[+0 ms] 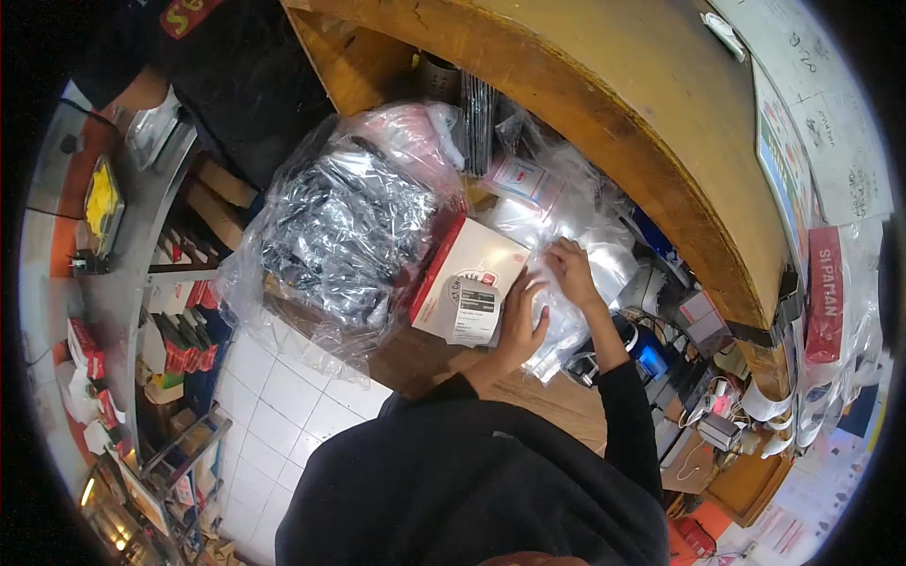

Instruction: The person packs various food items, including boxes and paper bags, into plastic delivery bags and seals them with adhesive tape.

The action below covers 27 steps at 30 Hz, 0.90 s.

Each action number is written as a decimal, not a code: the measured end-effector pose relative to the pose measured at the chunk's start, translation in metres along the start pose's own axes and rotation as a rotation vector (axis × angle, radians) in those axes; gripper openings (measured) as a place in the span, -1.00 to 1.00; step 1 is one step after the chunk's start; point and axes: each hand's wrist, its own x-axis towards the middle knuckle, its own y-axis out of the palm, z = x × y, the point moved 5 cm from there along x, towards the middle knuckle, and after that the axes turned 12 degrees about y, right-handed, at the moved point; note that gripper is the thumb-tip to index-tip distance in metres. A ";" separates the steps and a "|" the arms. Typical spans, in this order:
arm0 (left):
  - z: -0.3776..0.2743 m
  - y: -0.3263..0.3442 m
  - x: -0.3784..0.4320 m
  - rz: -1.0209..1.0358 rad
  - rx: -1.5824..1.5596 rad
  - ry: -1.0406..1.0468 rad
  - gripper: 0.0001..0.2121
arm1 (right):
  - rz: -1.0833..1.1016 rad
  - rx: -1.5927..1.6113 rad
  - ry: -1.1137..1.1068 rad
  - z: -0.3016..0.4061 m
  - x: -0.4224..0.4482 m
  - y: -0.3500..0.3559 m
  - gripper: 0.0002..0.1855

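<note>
A white and red cardboard food box (488, 244) sits on the brown table, with a printed paper slip (473, 311) lying on its top. My left hand (522, 322) is against the right side of the box, its fingers spread. Just right of it, my right hand (572, 274) reaches over a stack of clear plastic bags (605, 244), fingers bent. Whether those fingers pinch a bag is unclear. Left of the box lies a large heap of black plastic bags (340, 233) inside clear wrapping.
A wooden counter (623, 92) curves above the table. Left is a metal shelf unit (159, 205) with folded boxes (180, 339). A person in dark clothes (233, 78) stands at the upper left. Cables and small devices (718, 424) crowd the right. White tiles (283, 417) cover the floor.
</note>
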 end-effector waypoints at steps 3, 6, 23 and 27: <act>0.001 0.011 0.028 0.042 0.134 -0.077 -0.27 | 0.182 0.505 0.113 -0.012 -0.002 -0.001 -0.82; 0.013 0.020 0.041 -0.007 0.123 -0.169 -0.06 | -0.158 0.452 0.185 0.039 -0.020 -0.059 -0.77; -0.067 0.028 -0.007 0.022 -1.161 -0.457 -0.20 | -1.095 0.451 0.619 -0.003 -0.367 -0.150 -0.29; -0.159 0.010 -0.069 0.304 -1.724 -0.698 -0.36 | -1.007 0.829 0.867 -0.065 -0.408 -0.098 -0.34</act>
